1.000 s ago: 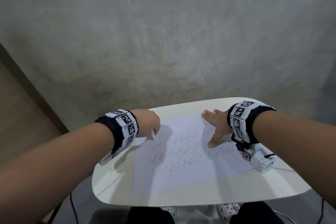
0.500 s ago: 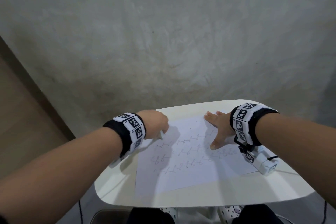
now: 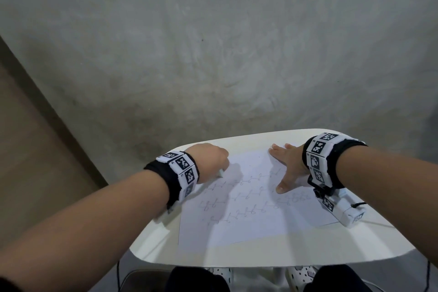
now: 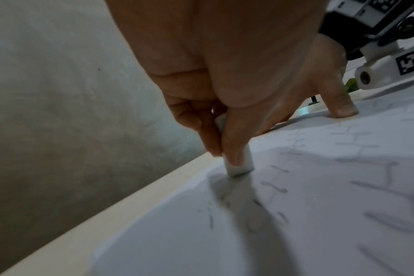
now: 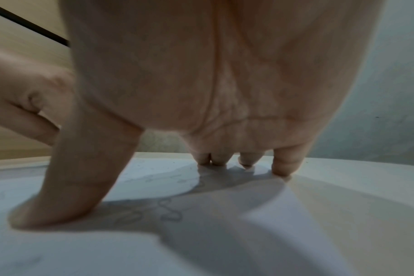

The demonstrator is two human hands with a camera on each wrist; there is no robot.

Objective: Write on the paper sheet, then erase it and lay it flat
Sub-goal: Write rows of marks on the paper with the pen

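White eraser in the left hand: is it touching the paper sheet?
Touching. The left wrist view shows the white eraser tip meeting the paper sheet.

Dim, soft-shadowed light; blurry wrist views, wide-angle edge distortion.

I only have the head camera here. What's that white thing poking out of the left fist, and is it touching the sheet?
Observer: The left wrist view shows an eraser pinched in the fingers of the left hand. Its lower end appears to rest on the paper sheet, right on the pencil marks.
Operator: And the right hand, is its palm flat down?
Observer: No. The right wrist view shows the palm arched up off the sheet. Only the thumb and fingertips press on it.
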